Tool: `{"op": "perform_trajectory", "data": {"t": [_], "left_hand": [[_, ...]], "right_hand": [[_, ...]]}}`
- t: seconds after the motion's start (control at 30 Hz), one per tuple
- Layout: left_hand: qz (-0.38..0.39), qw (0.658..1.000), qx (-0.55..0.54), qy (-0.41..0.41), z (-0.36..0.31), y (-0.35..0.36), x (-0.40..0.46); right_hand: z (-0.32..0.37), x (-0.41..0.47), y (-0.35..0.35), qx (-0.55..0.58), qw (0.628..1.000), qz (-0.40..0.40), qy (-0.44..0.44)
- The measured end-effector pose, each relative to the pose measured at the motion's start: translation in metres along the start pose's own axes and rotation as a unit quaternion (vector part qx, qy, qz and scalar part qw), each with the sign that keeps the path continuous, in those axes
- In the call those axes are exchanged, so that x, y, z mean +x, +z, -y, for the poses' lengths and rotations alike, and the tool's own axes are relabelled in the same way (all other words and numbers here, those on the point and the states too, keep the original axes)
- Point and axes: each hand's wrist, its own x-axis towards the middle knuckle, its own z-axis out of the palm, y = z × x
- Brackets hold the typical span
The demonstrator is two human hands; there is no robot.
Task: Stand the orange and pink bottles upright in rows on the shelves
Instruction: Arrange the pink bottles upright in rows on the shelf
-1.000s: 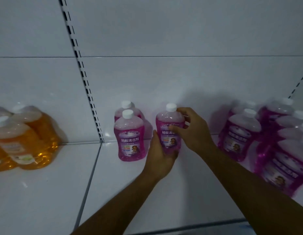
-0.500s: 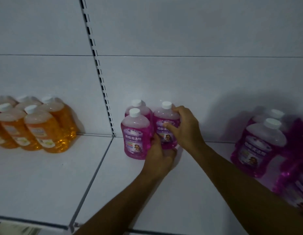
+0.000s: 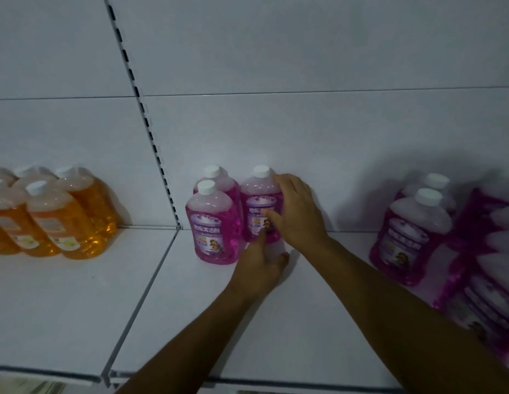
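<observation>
Three pink bottles with white caps stand upright at the back of the white shelf (image 3: 247,331): one in front (image 3: 212,223), one behind it (image 3: 219,179), and one to their right (image 3: 259,194). My right hand (image 3: 297,211) lies against the right side of that third bottle, fingers nearly straight up to its shoulder and thumb across the label. My left hand (image 3: 260,265) is just below, with one finger touching the bottle's lower front. Several orange bottles (image 3: 57,220) stand grouped on the left shelf.
More pink bottles (image 3: 409,231) stand at the right, and beside them several lie packed together (image 3: 498,251) at the frame edge. A slotted upright (image 3: 145,118) divides the white back panels. The shelf's front edge (image 3: 190,379) runs along the bottom.
The third pink bottle was slid left and back until it stands beside the other two. My right fingers have straightened on it, and my left hand has dropped from its side toward its base.
</observation>
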Motion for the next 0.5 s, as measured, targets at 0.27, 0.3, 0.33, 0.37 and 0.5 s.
{"op": "perform_trajectory", "data": {"t": [0.27, 0.3, 0.33, 0.37, 0.5], "left_hand": [[0.103, 0.994, 0.022, 0.032, -0.032, 0.05, 0.023], [0.12, 0.992, 0.019, 0.03, -0.036, 0.059, 0.026], [0.135, 0.99, 0.013, 0.034, -0.04, 0.069, 0.027], [0.149, 0.988, 0.008, 0.04, -0.044, 0.078, 0.028], [0.202, 0.978, -0.012, 0.058, -0.059, 0.106, 0.03]], "right_hand": [[-0.02, -0.048, -0.076, -0.074, 0.992, -0.09, 0.052], [-0.022, -0.054, -0.087, -0.084, 0.989, -0.11, 0.056], [-0.025, -0.061, -0.098, -0.097, 0.985, -0.131, 0.062], [-0.028, -0.066, -0.108, -0.117, 0.978, -0.156, 0.068], [-0.044, -0.083, -0.135, -0.207, 0.948, -0.21, 0.117]]}}
